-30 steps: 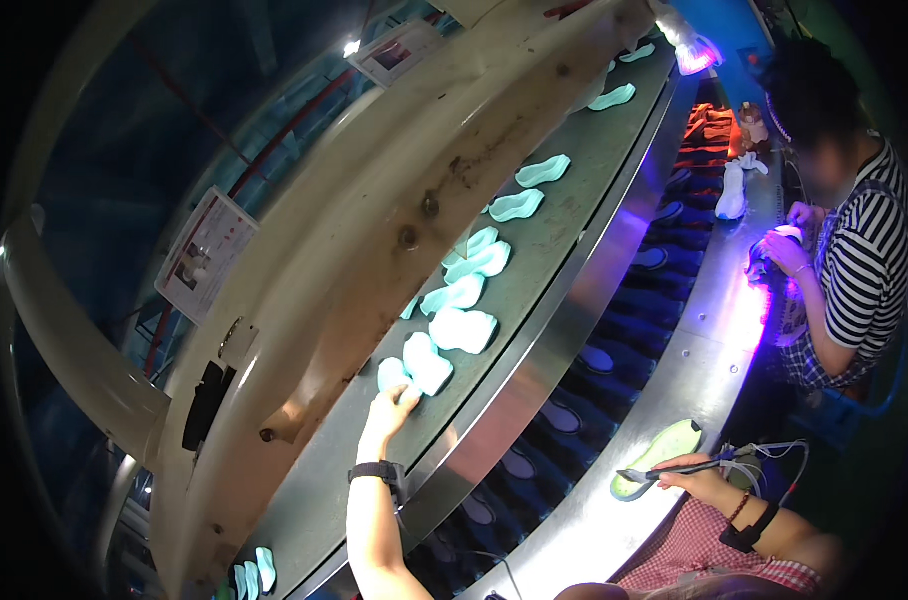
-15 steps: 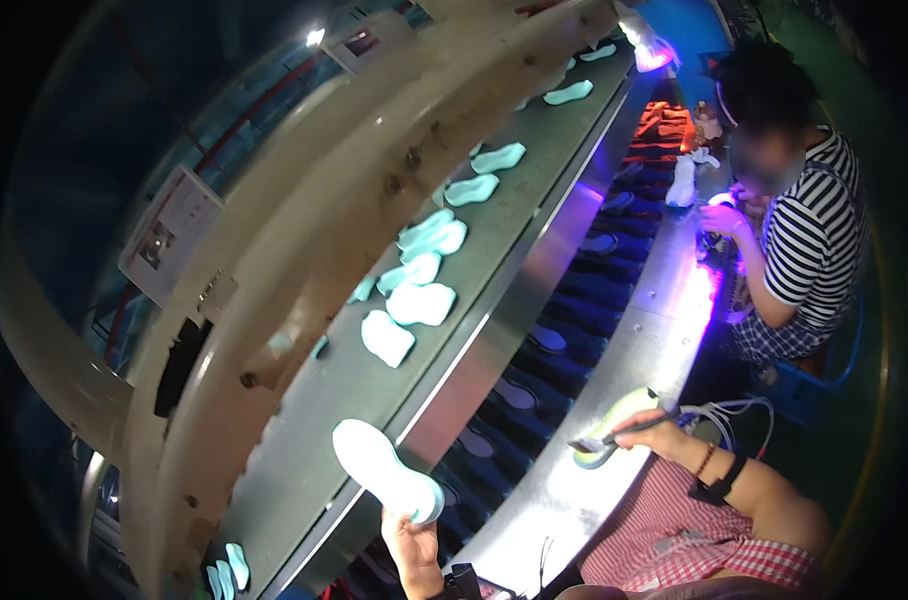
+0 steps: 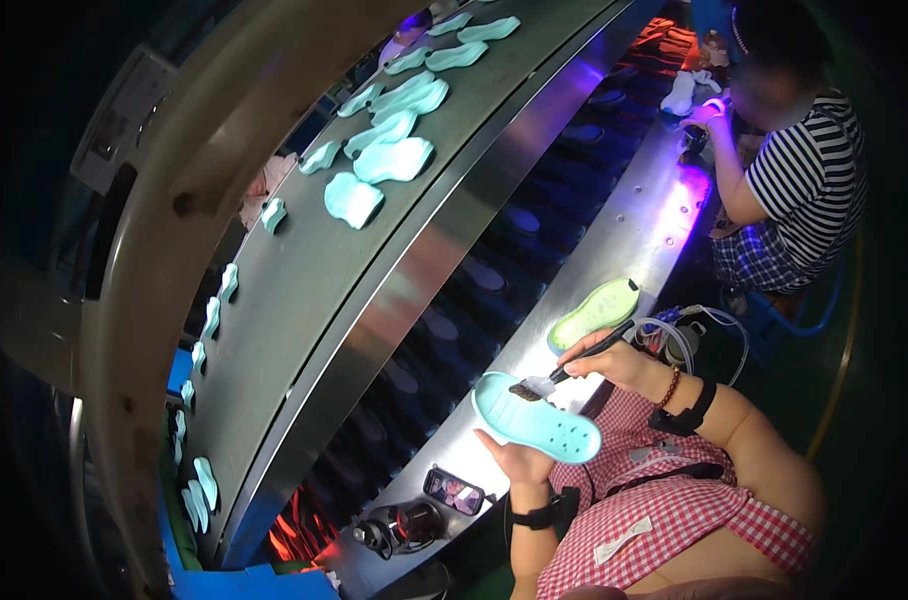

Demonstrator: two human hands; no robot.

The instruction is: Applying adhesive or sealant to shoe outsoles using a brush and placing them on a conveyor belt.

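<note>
My left hand (image 3: 522, 462) supports a pale turquoise shoe sole (image 3: 549, 430) from below, over the metal ledge. The sole lies tilted with its inner face up and holes toward its right end. In my right hand (image 3: 619, 362) is a black-handled brush (image 3: 600, 346), gripped like a pen. Its dark bristles meet the sole's inner face near the left end. Just beyond the brush, a yellow-green sole (image 3: 594, 312) rests on the ledge. Some of my left fingers are hidden beneath the turquoise sole.
A conveyor belt (image 3: 264, 340) carrying many turquoise soles runs along the left. Dark slats with soles show below it. On the metal ledge (image 3: 614, 235) are a phone (image 3: 454, 491) and a black device (image 3: 399, 527). Hoses (image 3: 719, 318) hang at right; a co-worker (image 3: 799, 170) sits beyond.
The turquoise sole came back from beside the belt toward my body. My right hand brought the brush from the yellow-green sole onto it. The view shifted.
</note>
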